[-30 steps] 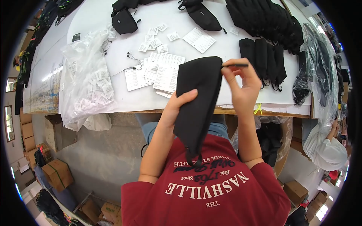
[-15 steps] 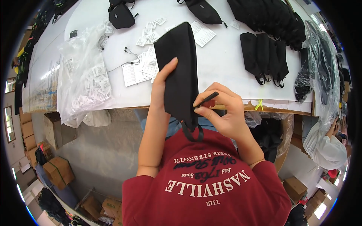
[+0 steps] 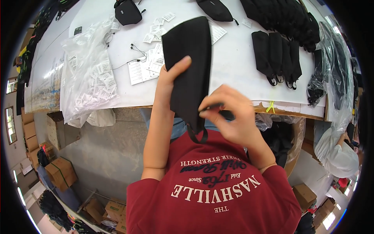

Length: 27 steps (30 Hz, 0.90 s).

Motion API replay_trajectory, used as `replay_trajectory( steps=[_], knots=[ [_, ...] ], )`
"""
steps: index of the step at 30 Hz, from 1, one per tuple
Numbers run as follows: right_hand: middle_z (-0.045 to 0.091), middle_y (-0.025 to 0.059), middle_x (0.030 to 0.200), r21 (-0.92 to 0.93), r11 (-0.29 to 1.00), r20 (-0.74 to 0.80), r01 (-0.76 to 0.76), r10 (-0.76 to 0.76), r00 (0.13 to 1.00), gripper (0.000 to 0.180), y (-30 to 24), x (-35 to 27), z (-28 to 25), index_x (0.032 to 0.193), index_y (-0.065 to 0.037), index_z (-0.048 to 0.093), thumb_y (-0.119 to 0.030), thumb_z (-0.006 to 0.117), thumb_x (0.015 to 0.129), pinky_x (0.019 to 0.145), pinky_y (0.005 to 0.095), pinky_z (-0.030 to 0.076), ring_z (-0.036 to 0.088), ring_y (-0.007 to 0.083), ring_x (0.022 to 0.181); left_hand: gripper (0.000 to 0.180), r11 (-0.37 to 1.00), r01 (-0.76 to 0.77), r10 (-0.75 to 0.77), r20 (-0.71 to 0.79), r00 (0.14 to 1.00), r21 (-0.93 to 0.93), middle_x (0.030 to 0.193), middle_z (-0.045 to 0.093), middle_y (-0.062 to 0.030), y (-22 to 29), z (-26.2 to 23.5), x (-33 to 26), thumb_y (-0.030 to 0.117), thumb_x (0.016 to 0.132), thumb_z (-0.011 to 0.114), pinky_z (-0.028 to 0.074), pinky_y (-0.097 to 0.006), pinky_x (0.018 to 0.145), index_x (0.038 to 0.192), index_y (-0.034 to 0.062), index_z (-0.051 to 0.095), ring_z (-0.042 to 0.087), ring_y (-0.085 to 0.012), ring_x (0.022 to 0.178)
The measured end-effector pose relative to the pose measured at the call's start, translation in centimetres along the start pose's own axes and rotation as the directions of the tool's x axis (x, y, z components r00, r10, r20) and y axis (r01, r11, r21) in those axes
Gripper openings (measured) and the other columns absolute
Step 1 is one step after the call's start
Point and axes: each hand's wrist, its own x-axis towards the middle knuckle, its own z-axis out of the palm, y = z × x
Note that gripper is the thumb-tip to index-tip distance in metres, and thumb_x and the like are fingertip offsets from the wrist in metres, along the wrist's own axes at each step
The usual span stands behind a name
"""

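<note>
A black fabric pouch (image 3: 191, 84) is held upright over the table's near edge, its narrow end down, with a black loop (image 3: 202, 138) hanging there. My left hand (image 3: 170, 82) grips it from the left, thumb across the front; the other fingers are hidden behind it. At the pouch's lower right edge, my right hand (image 3: 233, 113), slightly blurred, pinches a thin black zipper pull (image 3: 211, 107) between thumb and forefinger.
Loose white tags and printed cards (image 3: 142, 72) lie on the white table beside a clear bag of labels (image 3: 91, 78). More black pouches (image 3: 276, 54) are laid out at the right, near a large heap (image 3: 280, 19). A person in a pale sleeve (image 3: 333, 152) sits far right.
The pouch has turned, showing more of its broad face. My right hand has shifted slightly, still pinching the zipper pull; its black end now shows less.
</note>
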Motion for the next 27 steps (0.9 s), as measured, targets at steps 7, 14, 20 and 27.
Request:
replay_trajectory(
  steps=[7,14,20,27],
  knots=[
    [0.056,0.0047,0.076,0.017,0.999,0.128,-0.05,0.047,0.991,0.016,-0.4,0.1,-0.3,0.084,-0.003,0.065,0.005,0.07,0.071,0.059,0.0243,0.044,0.055,0.0145,0.066,0.021,0.983,0.067,-0.076,-0.049,0.996,-0.172,0.069,0.063,-0.0053,0.1,0.1,0.7,0.025,0.091,0.06,0.053,-0.023,0.052,0.09,0.0042,0.064,0.061,-0.0128,0.056],
    [0.055,0.0103,0.109,-0.243,0.97,-0.106,0.026,-0.053,0.993,0.036,-0.6,-0.1,-0.8,0.108,-0.009,0.061,-0.006,0.073,0.074,0.087,0.0319,0.044,0.054,0.0237,0.102,0.02,1.0,0.0,-0.007,-0.215,0.977,-0.032,0.088,0.068,-0.0071,0.3,-1.2,0.9,0.019,0.091,0.059,0.055,-0.026,0.064,0.1,0.0017,0.063,0.067,-0.0154,0.073],
    [0.054,0.0033,0.113,-0.709,0.667,0.114,0.227,-0.209,0.971,0.058,1.5,0.8,-1.2,0.115,-0.02,0.063,-0.001,0.07,0.06,0.093,0.0401,0.036,0.048,0.0249,0.108,0.026,0.947,0.102,-0.11,-0.007,0.994,-0.305,0.108,0.064,-0.0082,-1.0,0.0,-2.1,0.019,0.093,0.057,0.052,-0.03,0.081,0.115,0.0048,0.057,0.063,-0.0161,0.097],
    [0.064,0.0089,0.096,-0.167,0.985,-0.079,0.047,-0.06,0.995,0.048,2.8,1.1,-4.5,0.115,-0.006,0.059,0.001,0.071,0.07,0.076,0.0297,0.049,0.062,0.0231,0.087,0.076,0.738,-0.425,0.475,0.043,0.879,0.524,0.117,0.057,-0.0156,-1.9,-3.0,-2.8,0.007,0.082,0.069,0.038,-0.034,0.098,0.141,0.0018,0.021,0.053,-0.0213,0.109]
  ],
)
